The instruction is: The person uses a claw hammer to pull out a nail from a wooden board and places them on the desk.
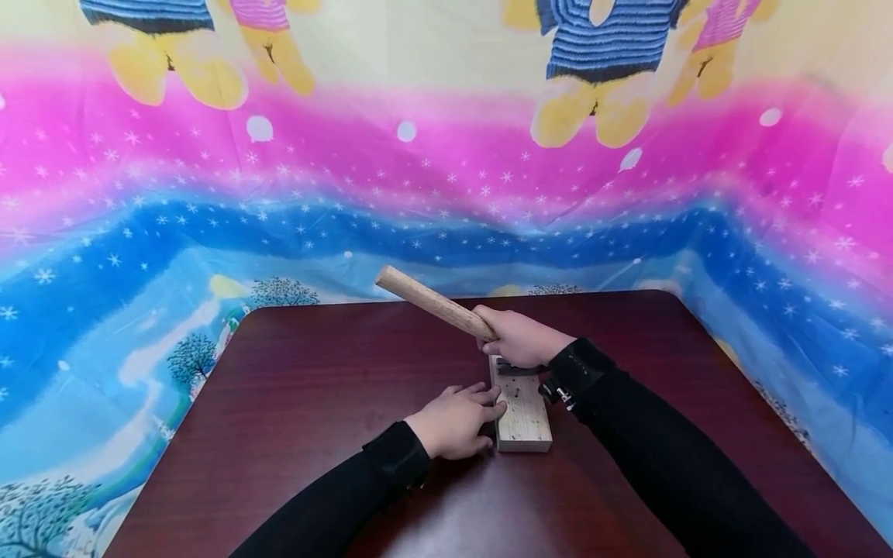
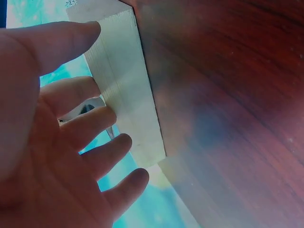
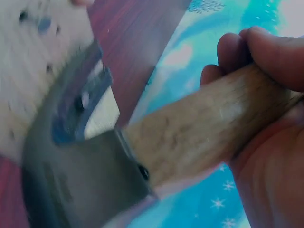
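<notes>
The right hand (image 1: pixel 526 339) has its fingers (image 3: pixel 232 52) clamped round the wooden handle (image 3: pixel 199 123) of a claw hammer (image 1: pixel 429 301), close to the head end. In the head view most of the handle juts out from the fist toward ten o'clock, its free tip overlapping the far edge of the desk (image 1: pixel 335 403); the metal head (image 3: pixel 90 175) sits just at six o'clock of the fist, over the far end of a wooden block (image 1: pixel 525 422). Whether metal and wood touch cannot be told.

The left hand (image 1: pixel 453 422) lies at the block's nine o'clock side, fingers spread apart and nearly straight, pointing toward three o'clock, with one fingertip lapping over the long edge.

The hammer's long axis runs from ten to four o'clock in the head view. Seen from the right wrist, the handle leaves the head toward two o'clock, and the split claw (image 3: pixel 47 109) curves up toward one o'clock. The block lies flat, its long axis close to twelve and six.

The handle is pale, grained wood, roughly round; the head is dark grey, its claw forked into two prongs. The block is light and straight-edged, its upper face dotted with dark spots.
</notes>
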Action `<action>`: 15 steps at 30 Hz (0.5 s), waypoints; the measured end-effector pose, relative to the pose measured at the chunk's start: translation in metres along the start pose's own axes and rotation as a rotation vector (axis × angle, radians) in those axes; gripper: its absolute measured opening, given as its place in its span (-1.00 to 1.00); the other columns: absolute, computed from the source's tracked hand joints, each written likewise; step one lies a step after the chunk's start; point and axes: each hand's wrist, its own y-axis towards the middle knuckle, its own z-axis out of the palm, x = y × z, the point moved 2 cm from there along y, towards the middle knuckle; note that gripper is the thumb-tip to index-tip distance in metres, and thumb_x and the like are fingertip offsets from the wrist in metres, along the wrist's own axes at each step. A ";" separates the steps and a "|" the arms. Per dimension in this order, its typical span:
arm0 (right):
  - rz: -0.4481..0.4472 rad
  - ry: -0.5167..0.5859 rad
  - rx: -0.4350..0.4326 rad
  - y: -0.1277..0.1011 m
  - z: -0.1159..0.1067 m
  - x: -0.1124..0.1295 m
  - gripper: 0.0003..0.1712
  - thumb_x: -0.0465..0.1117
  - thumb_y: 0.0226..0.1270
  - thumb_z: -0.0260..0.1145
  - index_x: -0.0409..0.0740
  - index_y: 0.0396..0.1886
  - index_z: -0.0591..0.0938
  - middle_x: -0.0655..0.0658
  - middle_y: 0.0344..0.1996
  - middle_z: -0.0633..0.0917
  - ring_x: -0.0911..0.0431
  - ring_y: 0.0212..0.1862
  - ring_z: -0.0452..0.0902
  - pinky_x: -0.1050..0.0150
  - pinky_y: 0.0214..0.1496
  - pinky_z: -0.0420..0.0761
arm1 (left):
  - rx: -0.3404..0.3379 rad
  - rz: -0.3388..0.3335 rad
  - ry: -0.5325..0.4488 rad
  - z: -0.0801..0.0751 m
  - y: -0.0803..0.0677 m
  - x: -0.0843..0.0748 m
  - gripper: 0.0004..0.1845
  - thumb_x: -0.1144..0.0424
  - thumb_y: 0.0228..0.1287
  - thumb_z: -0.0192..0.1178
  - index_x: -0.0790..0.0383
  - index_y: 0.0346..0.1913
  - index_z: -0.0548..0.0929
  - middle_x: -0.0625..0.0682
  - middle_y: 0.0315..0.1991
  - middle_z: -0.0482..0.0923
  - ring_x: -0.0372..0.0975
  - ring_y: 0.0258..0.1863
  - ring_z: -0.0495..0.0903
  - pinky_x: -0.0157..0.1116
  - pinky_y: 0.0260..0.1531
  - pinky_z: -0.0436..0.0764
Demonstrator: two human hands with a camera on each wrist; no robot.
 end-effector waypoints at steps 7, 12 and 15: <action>0.068 0.190 -0.158 -0.008 -0.004 -0.015 -0.73 -0.23 0.15 0.27 0.15 -0.20 0.42 0.07 -0.39 0.54 0.12 -0.39 0.44 0.20 -0.34 0.41 | 0.014 -0.013 0.051 0.000 0.005 -0.006 -0.37 -0.12 0.11 0.12 -0.08 0.27 0.30 0.01 0.29 0.21 -0.20 0.28 0.16 -0.13 0.13 0.26; 0.099 0.336 -0.161 -0.010 -0.007 -0.018 -0.73 -0.18 0.19 0.24 0.13 -0.14 0.41 -0.03 -0.34 0.54 0.04 -0.43 0.42 0.17 -0.40 0.41 | -0.003 -0.022 0.104 -0.003 0.007 -0.007 -0.38 -0.11 0.09 0.14 -0.08 0.24 0.34 0.01 0.26 0.25 -0.19 0.25 0.21 -0.15 0.12 0.28; 0.115 0.363 -0.147 -0.008 -0.008 -0.015 -0.67 -0.11 0.20 0.23 0.16 -0.05 0.39 -0.08 -0.30 0.50 0.04 -0.52 0.38 0.20 -0.51 0.40 | 0.008 -0.030 0.112 -0.002 0.007 -0.009 -0.38 -0.11 0.09 0.14 -0.09 0.25 0.33 0.00 0.27 0.24 -0.17 0.25 0.22 -0.16 0.13 0.27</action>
